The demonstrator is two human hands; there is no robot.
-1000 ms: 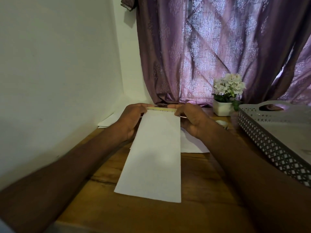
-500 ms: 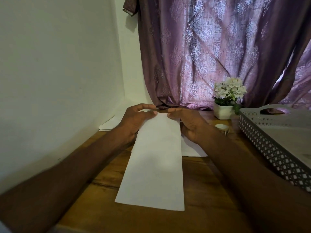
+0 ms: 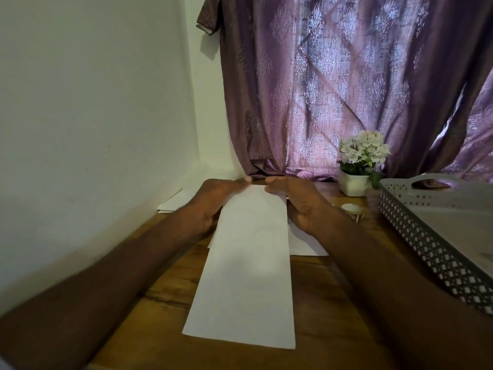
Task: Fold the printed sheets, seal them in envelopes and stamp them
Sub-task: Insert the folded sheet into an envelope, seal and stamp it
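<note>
Between the two hands, on the wooden desk (image 3: 333,303), I find the folded sheet (image 3: 248,265), a long white strip whose long axis runs straight away from me, near end at my side of the desk, far end toward the curtain (image 3: 346,84). Both hands sit at that far end. The left hand (image 3: 213,204) covers the far left corner, fingers laid close together over the edge, one fingertip showing at the top. The right hand (image 3: 296,198) mirrors it at the far right corner, fingers likewise closed up on the paper; I cannot tell whether the thumbs are beneath the sheet. Neither hand is nearer than the other; the fingertips almost meet at the far edge.

I judge the coming move turns on this edge, worked from the centre outward.

Beyond the sheet, more white paper (image 3: 304,244) lies under it to the right, and further sheets (image 3: 176,201) lie left against the wall (image 3: 93,116). Right of the sheet stand a small white lid (image 3: 350,207), a potted flower (image 3: 360,161) and a perforated grey tray (image 3: 426,231), well apart. Bare desk remains alongside the near half on both sides.
</note>
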